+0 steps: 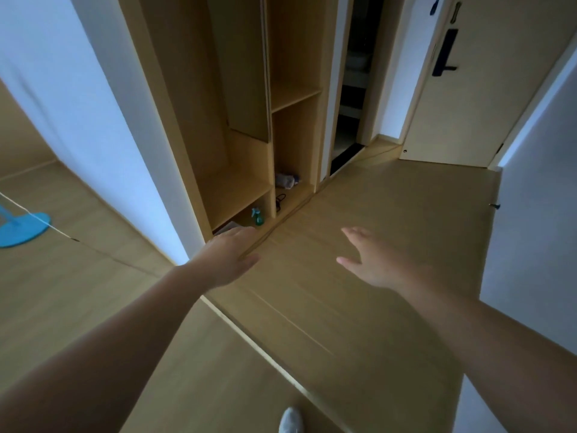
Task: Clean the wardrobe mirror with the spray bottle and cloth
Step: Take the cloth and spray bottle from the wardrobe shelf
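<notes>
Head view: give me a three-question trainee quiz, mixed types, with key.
1. True or false: the left hand grips the spray bottle.
2. Where is the cloth?
A) on the floor of the wardrobe's right-hand compartment
B) on the room floor outside it
C) hung on the door handle
3. Short answer: which hand is nearer the spray bottle?

Key
1. False. The bottle stands untouched in the wardrobe's bottom left compartment, and the hand is open and holds nothing.
2. A
3. The left.
</notes>
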`<state>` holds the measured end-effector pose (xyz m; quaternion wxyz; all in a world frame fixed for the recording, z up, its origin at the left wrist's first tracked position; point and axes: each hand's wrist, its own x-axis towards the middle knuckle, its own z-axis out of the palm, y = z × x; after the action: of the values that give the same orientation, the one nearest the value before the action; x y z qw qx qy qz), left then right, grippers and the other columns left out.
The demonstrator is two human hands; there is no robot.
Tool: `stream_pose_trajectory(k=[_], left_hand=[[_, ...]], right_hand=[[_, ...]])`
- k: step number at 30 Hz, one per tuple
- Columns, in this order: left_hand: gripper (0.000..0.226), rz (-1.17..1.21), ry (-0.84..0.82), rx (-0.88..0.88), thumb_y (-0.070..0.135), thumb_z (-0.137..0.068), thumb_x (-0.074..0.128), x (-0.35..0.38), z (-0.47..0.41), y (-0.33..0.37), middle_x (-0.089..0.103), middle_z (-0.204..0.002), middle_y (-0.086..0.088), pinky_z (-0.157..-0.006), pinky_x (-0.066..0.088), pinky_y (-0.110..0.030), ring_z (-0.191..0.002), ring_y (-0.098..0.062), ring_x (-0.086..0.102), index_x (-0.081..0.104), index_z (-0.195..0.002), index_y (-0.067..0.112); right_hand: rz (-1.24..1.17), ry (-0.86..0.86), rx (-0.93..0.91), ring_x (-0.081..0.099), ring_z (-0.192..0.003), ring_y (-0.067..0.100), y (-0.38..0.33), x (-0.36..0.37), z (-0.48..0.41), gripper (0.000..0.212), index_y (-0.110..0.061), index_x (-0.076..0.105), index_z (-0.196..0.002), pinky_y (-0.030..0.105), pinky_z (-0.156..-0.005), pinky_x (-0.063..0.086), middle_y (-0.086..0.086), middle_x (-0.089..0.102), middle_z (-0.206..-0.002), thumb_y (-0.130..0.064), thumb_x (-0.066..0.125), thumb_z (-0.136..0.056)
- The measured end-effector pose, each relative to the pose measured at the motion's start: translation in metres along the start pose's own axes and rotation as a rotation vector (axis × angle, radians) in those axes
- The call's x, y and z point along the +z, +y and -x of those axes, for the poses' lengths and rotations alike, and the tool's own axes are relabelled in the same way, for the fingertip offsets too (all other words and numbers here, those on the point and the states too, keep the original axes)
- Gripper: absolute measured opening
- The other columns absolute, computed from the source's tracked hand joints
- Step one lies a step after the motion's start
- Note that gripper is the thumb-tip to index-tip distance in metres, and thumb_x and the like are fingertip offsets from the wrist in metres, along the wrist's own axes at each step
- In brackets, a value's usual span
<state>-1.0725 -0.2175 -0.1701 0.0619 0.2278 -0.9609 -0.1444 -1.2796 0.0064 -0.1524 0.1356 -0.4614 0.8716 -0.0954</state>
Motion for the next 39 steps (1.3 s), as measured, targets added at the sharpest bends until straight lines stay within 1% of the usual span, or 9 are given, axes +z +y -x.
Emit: stream_pose_trajectory(k=[4,14,17,23,25,30,32,36,39], left_hand=[[0.053,0.044,-0.055,0.021,0.044,-0.093,0.054,-0.007,-0.069,-0.012,0.05,-0.136,-0.001,-0.098,0.049,-0.04,-0.117,-0.019,0.052,0.036,-0.139,0.024],[0.056,0.097,-0.095,0.034,0.043,-0.094,0.054,-0.024,-0.206,-0.037,0.052,-0.133,-0.001,-0.102,0.045,-0.041,-0.117,-0.018,0.053,0.035,-0.143,0.022],[0.055,0.094,-0.09,0.021,0.042,-0.093,0.053,-0.021,-0.237,-0.048,0.053,-0.129,0.003,-0.098,0.047,-0.034,-0.113,-0.013,0.053,0.034,-0.143,0.025],[0.043,0.101,-0.03,-0.077,0.045,-0.092,0.053,-0.011,-0.303,-0.058,0.05,-0.113,0.017,-0.072,0.039,-0.014,-0.096,-0.001,0.051,0.037,-0.131,0.038],[0.045,0.116,-0.001,-0.136,0.047,-0.091,0.053,-0.008,-0.324,-0.056,0.044,-0.111,0.022,-0.071,0.038,-0.014,-0.095,0.0,0.048,0.033,-0.131,0.042],[0.055,0.075,0.04,-0.277,0.048,-0.092,0.054,-0.003,-0.376,-0.042,0.048,-0.134,0.01,-0.082,0.04,-0.024,-0.106,-0.007,0.048,0.031,-0.141,0.036],[0.059,0.047,0.068,-0.343,0.046,-0.092,0.054,-0.003,-0.393,-0.034,0.045,-0.143,0.005,-0.085,0.04,-0.024,-0.115,-0.013,0.05,0.03,-0.144,0.033],[0.058,0.002,0.115,-0.421,0.048,-0.093,0.052,-0.002,-0.417,-0.021,0.044,-0.144,0.006,-0.081,0.044,-0.02,-0.118,-0.015,0.053,0.03,-0.144,0.033],[0.06,-0.011,0.13,-0.49,0.049,-0.092,0.051,-0.002,-0.428,-0.019,0.046,-0.144,0.005,-0.082,0.049,-0.024,-0.118,-0.018,0.055,0.031,-0.145,0.03]], right_hand=[[-0.011,-0.004,0.011,0.013,-0.148,0.019,0.017,-0.016,-0.065,0.073,-0.024,0.01,-0.154,0.043,-0.118,0.022,0.0,0.012,-0.161,-0.049,0.047,-0.096],[0.047,0.033,-0.023,0.017,-0.147,0.02,0.044,-0.055,-0.197,0.072,-0.021,0.013,-0.154,0.039,-0.116,0.023,0.004,0.017,-0.16,-0.049,0.046,-0.096],[0.03,0.042,-0.049,0.018,-0.146,0.02,0.056,-0.066,-0.233,0.071,-0.02,0.014,-0.154,0.036,-0.115,0.022,0.004,0.018,-0.16,-0.046,0.047,-0.096],[0.009,0.018,-0.136,0.016,-0.147,0.021,0.085,-0.083,-0.312,0.071,-0.021,0.014,-0.154,0.038,-0.115,0.023,0.004,0.016,-0.161,-0.044,0.049,-0.096],[0.003,0.017,-0.19,0.018,-0.146,0.021,0.098,-0.092,-0.343,0.071,-0.022,0.014,-0.154,0.038,-0.114,0.025,0.003,0.016,-0.16,-0.045,0.049,-0.096],[-0.004,-0.017,-0.321,0.022,-0.144,0.023,0.134,-0.121,-0.422,0.072,-0.02,0.016,-0.153,0.041,-0.114,0.027,0.005,0.019,-0.159,-0.047,0.05,-0.095],[0.039,-0.014,-0.377,0.027,-0.142,0.024,0.146,-0.132,-0.449,0.072,-0.021,0.017,-0.153,0.042,-0.111,0.033,0.005,0.022,-0.158,-0.049,0.049,-0.095],[0.085,-0.005,-0.475,0.042,-0.132,0.023,0.158,-0.152,-0.495,0.071,-0.024,0.018,-0.152,0.039,-0.097,0.045,0.0,0.027,-0.155,-0.053,0.047,-0.094],[0.097,-0.014,-0.543,0.042,-0.132,0.022,0.155,-0.156,-0.521,0.068,-0.027,0.019,-0.151,0.036,-0.09,0.046,-0.003,0.028,-0.155,-0.054,0.045,-0.094]])
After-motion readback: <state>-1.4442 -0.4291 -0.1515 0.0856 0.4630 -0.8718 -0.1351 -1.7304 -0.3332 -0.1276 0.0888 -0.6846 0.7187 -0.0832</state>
